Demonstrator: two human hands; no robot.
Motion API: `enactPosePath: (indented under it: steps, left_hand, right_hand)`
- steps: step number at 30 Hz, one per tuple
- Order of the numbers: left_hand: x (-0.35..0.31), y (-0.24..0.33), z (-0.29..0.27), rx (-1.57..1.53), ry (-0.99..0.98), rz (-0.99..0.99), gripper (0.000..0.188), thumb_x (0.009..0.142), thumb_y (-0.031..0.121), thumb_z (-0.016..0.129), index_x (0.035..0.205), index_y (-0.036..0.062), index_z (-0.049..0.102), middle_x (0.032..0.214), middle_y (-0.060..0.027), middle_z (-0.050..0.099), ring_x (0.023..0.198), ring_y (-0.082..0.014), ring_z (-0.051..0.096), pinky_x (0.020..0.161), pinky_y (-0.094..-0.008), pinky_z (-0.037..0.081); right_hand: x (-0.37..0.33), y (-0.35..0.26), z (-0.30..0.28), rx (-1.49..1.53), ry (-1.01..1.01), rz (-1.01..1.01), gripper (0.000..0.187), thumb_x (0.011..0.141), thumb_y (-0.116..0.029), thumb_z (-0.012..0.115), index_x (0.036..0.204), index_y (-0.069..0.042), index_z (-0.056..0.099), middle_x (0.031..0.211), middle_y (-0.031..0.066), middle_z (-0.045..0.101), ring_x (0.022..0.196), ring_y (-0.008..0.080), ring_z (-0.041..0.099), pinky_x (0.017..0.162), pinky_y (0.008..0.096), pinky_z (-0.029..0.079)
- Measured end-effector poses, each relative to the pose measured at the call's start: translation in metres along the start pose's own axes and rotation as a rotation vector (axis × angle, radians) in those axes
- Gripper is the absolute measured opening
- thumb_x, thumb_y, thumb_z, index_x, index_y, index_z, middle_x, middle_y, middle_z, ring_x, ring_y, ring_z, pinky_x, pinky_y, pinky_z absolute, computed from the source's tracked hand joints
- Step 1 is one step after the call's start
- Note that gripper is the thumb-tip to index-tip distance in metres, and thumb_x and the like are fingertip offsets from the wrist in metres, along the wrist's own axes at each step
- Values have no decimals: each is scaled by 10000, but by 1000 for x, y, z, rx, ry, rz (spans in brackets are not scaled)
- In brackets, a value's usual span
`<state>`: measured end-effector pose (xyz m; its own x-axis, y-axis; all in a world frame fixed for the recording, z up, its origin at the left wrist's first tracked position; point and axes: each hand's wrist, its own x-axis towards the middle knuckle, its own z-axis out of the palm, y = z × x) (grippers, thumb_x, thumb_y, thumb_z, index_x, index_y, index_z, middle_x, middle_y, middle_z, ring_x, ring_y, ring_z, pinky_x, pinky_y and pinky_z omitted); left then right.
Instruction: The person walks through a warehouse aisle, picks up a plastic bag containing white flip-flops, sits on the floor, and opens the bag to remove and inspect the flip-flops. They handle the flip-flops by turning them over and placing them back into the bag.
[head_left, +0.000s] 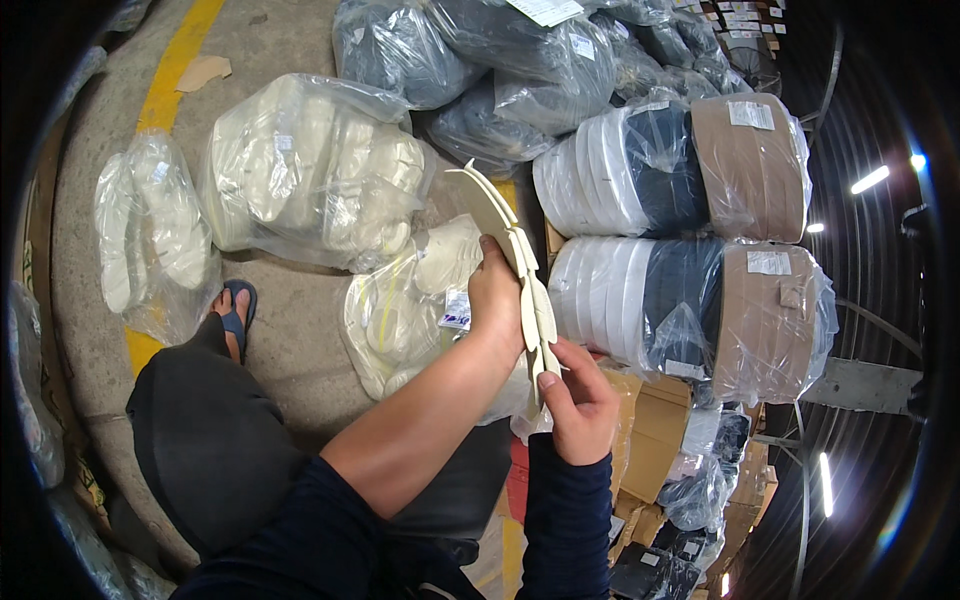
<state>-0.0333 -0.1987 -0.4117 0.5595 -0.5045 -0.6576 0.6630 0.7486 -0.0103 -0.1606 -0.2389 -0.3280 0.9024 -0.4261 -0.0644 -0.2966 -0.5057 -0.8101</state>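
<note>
A small stack of cream, curved, sole-like foam pieces (pixel 538 300) is held up in front of me, its thin edges towards me. My left hand (pixel 497 300) is closed round the stack's left side; its far fingers are hidden behind the pieces. Lower down, my right hand (pixel 583 405) pinches the near end between thumb and fingers. Just left of and beneath my left forearm lies a clear plastic bag (pixel 385 325) of similar cream pieces, with a label on it.
A large clear bag of cream pieces (pixel 310 170) and a smaller bag (pixel 155 220) lie on the concrete floor. Dark bagged bundles (pixel 540 75) sit at the back. Wrapped white, dark and brown stacks (pixel 690 305) stand at right, above cardboard boxes (pixel 655 435). My sandalled foot (pixel 237 315) is at left.
</note>
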Motion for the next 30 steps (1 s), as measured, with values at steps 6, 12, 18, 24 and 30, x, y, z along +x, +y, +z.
enactPosePath:
  steps: [6,12,18,24,30]
  left_hand:
    - [-2,-14,10,406,111,238,561,1008,461,423,1203,-63,479,1148,-198,596,1039,-261,585,915,-367,437]
    - [-15,-3,16,312,-108,167,404,997,312,508,1203,-34,473,1138,-161,595,1053,-226,576,913,-361,442]
    - [-24,18,21,199,-474,406,325,986,116,537,1267,-31,469,1215,-117,590,1113,-184,566,969,-323,443]
    - [-64,78,51,385,-386,476,308,976,149,563,1240,-2,516,1132,-86,628,1021,-134,588,891,-287,474]
    - [-191,154,110,841,-304,581,392,938,128,618,1288,3,495,1157,-92,616,1008,-131,591,856,-285,493]
  right_hand:
    - [24,-19,1,-400,138,-209,491,763,-90,769,1196,10,561,1094,165,637,1005,255,627,861,349,492]
    - [41,-28,-1,-493,191,-178,444,762,-62,746,1156,12,556,1023,157,642,907,257,642,811,339,502]
    - [72,-38,-2,-43,272,11,414,841,26,624,1207,1,433,942,119,639,800,133,633,699,249,501]
    - [96,-89,-10,421,-134,119,547,848,58,586,1340,37,348,1023,129,650,867,147,656,747,260,525]
    - [78,-196,-19,720,-329,107,417,826,91,572,1225,20,473,1102,110,628,971,159,636,856,276,507]
